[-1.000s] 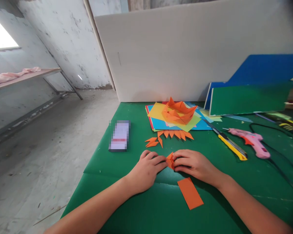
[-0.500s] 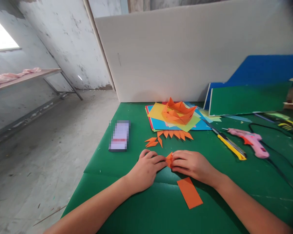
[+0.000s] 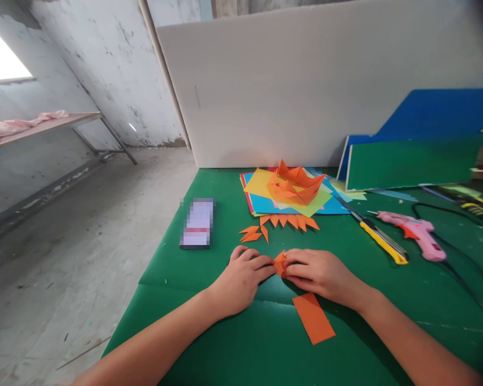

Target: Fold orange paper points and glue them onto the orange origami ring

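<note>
A small piece of folded orange paper is pinched between my two hands, low over the green table. My left hand has its fingertips on the paper's left edge. From the other side my right hand grips it, its fingers hiding part of the folds. Just below my right hand lies a flat orange paper rectangle. Beyond my hands, several folded orange paper pieces lie in a row, with a few more pointed pieces to their left.
A joined orange paper ring rests on a stack of coloured paper. To the right lie a yellow utility knife and a pink glue gun with its cord. A phone lies left; a white board stands behind.
Both hands stay almost in place on the folded orange paper. The whole view has shifted very slightly; nothing else visibly moves.
</note>
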The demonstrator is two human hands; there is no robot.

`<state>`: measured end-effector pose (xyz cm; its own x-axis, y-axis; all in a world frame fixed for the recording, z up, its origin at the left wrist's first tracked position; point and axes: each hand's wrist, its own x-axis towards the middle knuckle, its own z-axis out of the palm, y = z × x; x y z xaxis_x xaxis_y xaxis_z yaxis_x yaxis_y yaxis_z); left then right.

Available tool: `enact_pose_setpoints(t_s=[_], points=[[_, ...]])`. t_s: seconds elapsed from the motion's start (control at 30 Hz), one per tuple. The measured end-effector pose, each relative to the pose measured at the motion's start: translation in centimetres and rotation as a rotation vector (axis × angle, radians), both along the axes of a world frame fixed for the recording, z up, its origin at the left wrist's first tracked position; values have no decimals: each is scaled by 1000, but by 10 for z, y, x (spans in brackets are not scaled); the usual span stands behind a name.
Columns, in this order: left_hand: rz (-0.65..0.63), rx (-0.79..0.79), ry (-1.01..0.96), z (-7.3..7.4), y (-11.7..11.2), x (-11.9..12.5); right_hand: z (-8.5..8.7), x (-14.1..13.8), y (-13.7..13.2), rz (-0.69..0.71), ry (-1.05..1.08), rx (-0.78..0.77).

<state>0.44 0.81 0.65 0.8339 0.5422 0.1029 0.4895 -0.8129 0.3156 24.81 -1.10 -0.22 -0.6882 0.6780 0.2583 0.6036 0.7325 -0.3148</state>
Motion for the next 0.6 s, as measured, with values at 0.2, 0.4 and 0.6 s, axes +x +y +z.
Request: enact_pose_setpoints(t_s=[0.2, 0.4, 0.6], points=[[6, 8, -2, -1, 0, 0, 0, -5, 0, -52, 38, -56], [16, -2, -3, 0, -1, 0, 2, 4, 1, 3, 39, -92], [20, -1, -6, -1, -1, 0, 0, 3, 0, 19, -14, 1]])
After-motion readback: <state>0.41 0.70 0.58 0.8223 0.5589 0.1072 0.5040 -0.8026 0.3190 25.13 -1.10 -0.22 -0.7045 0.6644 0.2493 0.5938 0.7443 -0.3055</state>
